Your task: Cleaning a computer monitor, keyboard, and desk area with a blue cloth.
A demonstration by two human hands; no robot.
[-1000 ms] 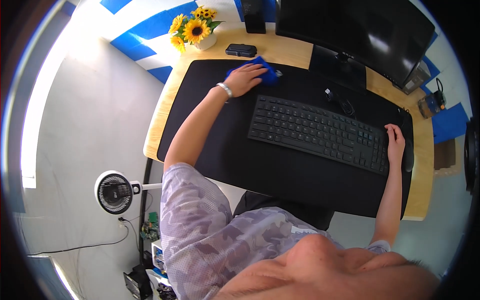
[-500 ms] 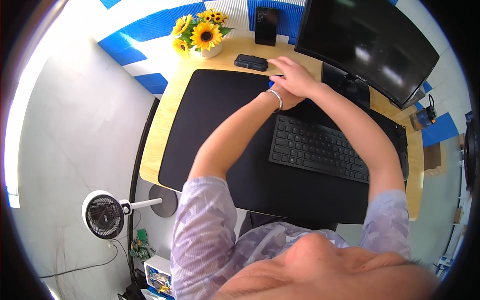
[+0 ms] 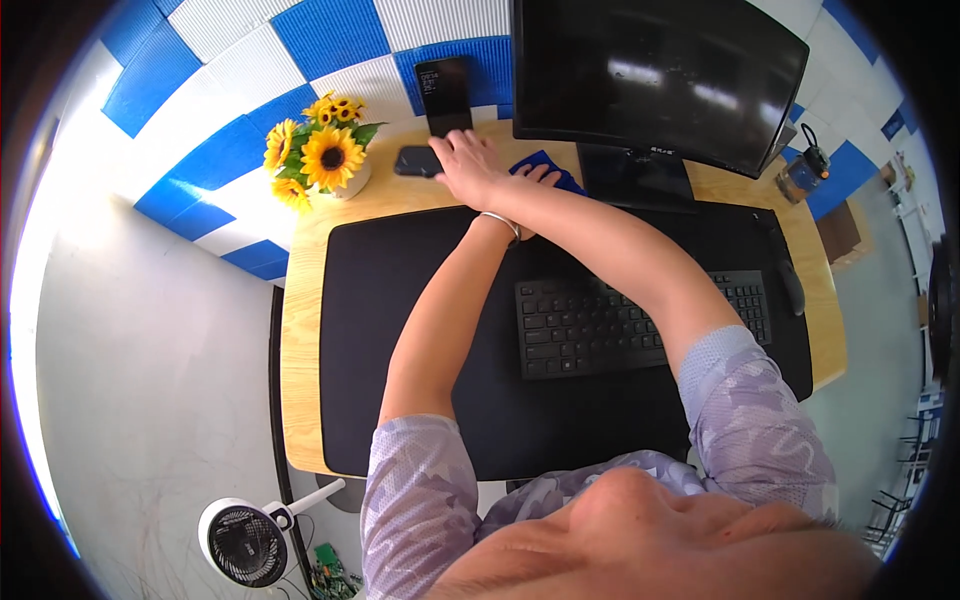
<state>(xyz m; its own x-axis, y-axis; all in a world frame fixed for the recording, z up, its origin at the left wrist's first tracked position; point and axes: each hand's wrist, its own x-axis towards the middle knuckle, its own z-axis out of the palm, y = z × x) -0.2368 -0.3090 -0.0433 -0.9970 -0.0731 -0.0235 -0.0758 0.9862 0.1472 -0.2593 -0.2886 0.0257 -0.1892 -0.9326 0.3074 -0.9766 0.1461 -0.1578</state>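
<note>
My right hand (image 3: 465, 168) reaches across my left forearm, fingers apart and bent over the right end of a small black case (image 3: 412, 161); whether they touch it is unclear. Behind it a black phone (image 3: 443, 90) stands upright. My left hand (image 3: 540, 176), with a silver bracelet at the wrist, is partly hidden under my right arm, its separated fingers resting on a blue cloth (image 3: 557, 170) below the monitor's left part.
A sunflower pot (image 3: 345, 180) stands back left, the monitor (image 3: 660, 70) back right with a bottle (image 3: 800, 175) beside it. The keyboard (image 3: 590, 330) and mouse (image 3: 792, 285) lie on a black mat (image 3: 370, 330). A white fan (image 3: 243, 540) is below left.
My right hand has left the keyboard's right end and crossed over my left hand toward the black case. My left hand and the cloth have shifted right; the view has also moved.
</note>
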